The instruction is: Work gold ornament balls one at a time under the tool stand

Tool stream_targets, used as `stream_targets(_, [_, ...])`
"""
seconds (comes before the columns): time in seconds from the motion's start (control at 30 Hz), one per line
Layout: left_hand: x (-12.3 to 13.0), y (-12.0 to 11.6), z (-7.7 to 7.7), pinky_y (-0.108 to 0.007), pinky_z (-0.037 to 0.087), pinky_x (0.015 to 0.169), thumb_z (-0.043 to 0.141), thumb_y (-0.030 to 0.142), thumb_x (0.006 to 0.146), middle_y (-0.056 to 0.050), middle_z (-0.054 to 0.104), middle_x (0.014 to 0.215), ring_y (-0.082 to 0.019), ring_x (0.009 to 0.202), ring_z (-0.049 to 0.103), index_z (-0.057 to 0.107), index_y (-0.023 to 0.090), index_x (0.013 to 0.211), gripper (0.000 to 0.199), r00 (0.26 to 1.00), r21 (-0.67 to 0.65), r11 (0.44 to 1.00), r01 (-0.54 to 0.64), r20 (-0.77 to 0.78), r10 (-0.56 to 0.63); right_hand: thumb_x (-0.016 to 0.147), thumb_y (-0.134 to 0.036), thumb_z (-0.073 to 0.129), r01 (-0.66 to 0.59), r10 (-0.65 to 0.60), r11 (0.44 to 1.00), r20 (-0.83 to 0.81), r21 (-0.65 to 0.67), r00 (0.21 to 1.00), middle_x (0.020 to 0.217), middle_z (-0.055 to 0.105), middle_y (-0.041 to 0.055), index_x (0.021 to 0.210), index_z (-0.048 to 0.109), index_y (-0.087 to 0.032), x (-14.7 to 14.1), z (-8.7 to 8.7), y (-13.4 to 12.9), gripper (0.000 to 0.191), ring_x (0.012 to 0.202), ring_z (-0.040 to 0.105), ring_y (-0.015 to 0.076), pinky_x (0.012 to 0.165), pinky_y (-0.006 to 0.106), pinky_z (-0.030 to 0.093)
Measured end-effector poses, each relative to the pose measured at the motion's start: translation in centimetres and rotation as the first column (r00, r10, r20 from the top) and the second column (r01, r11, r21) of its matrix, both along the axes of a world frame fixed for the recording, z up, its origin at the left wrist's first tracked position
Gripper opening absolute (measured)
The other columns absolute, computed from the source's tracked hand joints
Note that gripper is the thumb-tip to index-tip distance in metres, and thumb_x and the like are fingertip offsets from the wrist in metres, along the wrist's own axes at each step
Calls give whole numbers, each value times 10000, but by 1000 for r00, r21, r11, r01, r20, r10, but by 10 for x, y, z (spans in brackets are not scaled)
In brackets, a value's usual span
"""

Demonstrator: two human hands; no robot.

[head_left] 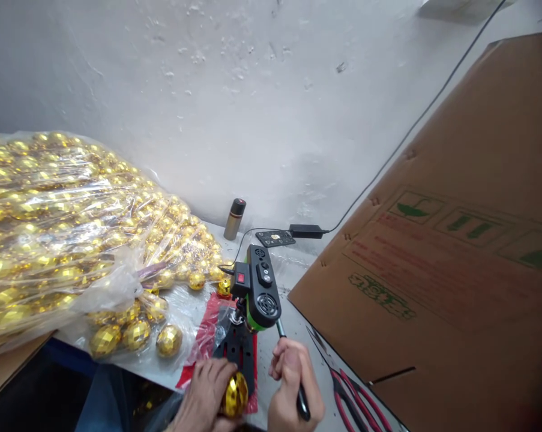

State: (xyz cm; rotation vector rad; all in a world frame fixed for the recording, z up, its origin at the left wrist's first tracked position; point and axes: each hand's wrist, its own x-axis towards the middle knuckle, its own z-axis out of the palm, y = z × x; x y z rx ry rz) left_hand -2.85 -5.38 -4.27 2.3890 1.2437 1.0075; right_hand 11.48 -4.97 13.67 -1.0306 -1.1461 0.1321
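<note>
My left hand (203, 390) is closed round a faceted gold ball (236, 395) at the front end of a slotted black base plate (240, 348). On that plate stands a small black-and-green bench machine (264, 282) that looks like a mini drill press, with a red switch on its side. My right hand (293, 381) is wrapped round the machine's lever (303, 405), a metal rod with a black grip. Red plastic (206, 330) lies under the base. The machine's working tip is mostly hidden by its head.
A clear bag of gold balls (72, 216) fills the left, with several loose balls (168, 340) before it. Red-handled scissors (349, 390) lie beside a large cardboard box (433, 252). A small bottle (234, 219) and a power adapter (307, 231) with its cable are near the wall.
</note>
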Motion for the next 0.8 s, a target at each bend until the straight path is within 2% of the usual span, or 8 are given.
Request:
stream_targets(0.1, [-18, -17, -15, -411, 618, 964, 803, 531, 909, -119, 807, 1288, -331, 1110, 778, 640, 336, 1492, 636, 995, -29, 999, 43, -93, -45, 1094, -373, 549, 33, -37, 999, -87, -42, 996, 705, 570, -32, 813, 617, -206, -5, -12, -1, 334, 489, 475, 83, 477, 229, 375])
stream_targets(0.17, [-26, -7, -4, -467, 594, 1045, 707, 620, 959, -143, 759, 1392, -362, 1232, 729, 589, 318, 1550, 674, 996, -41, 998, -48, -79, 44, 1089, -387, 559, 28, -34, 998, -107, -57, 994, 714, 570, -32, 814, 614, -211, -6, -14, -1, 331, 492, 480, 86, 485, 236, 380])
stream_targets(0.2, [-28, 5, 7, -515, 571, 1085, 661, 638, 976, -160, 723, 1445, -387, 1297, 688, 573, 292, 1562, 686, 990, -38, 991, -131, -57, 129, 1087, -390, 563, 15, -21, 998, -99, -58, 995, 712, 567, -31, 815, 616, -211, -5, -15, -1, 329, 491, 482, 89, 484, 240, 379])
stream_targets(0.3, [-30, 64, 54, -566, 524, 1124, 511, 379, 1067, -184, 692, 1439, -379, 1335, 641, 631, 234, 1461, 437, 900, -54, 899, -434, -56, 432, 1084, -403, 569, -15, 9, 997, -77, -70, 997, 687, 539, -37, 824, 622, -209, -4, -17, -3, 329, 487, 471, 94, 482, 251, 363])
stream_targets(0.4, [-30, 123, 93, -588, 466, 1164, 526, 196, 1008, -242, 644, 1452, -400, 1376, 594, 599, 143, 1429, 431, 835, -178, 816, -549, -158, 527, 1087, -415, 563, 5, -17, 995, -113, -102, 993, 716, 545, -30, 829, 606, -209, -4, -19, -3, 333, 521, 471, 95, 516, 252, 377])
stream_targets(0.57, [-32, 161, 105, -524, 537, 1054, 600, 83, 896, -241, 663, 1374, -380, 1241, 690, 594, 126, 1386, 493, 858, -305, 802, -513, -166, 486, 1097, -338, 537, -28, 28, 1000, 4, -2, 1000, 724, 565, -19, 801, 592, -209, -2, -19, 0, 328, 512, 473, 95, 487, 235, 397])
stream_targets(0.67, [-34, 155, 103, -469, 554, 1019, 636, 126, 881, -209, 654, 1368, -341, 1195, 720, 592, 147, 1375, 496, 887, -363, 813, -454, -101, 450, 1102, -312, 523, -12, 11, 999, 29, 37, 1000, 719, 572, -16, 748, 562, -211, -1, -13, 0, 371, 520, 472, 91, 496, 227, 404])
stream_targets(0.8, [-34, 131, 104, -407, 581, 975, 688, 357, 917, -118, 730, 1217, -286, 1108, 743, 618, 185, 1289, 415, 927, -413, 852, -322, 48, 373, 1101, -294, 522, -20, 19, 1000, 33, 19, 999, 706, 559, -15, 735, 567, -212, -1, 3, -1, 377, 531, 481, 100, 495, 231, 402])
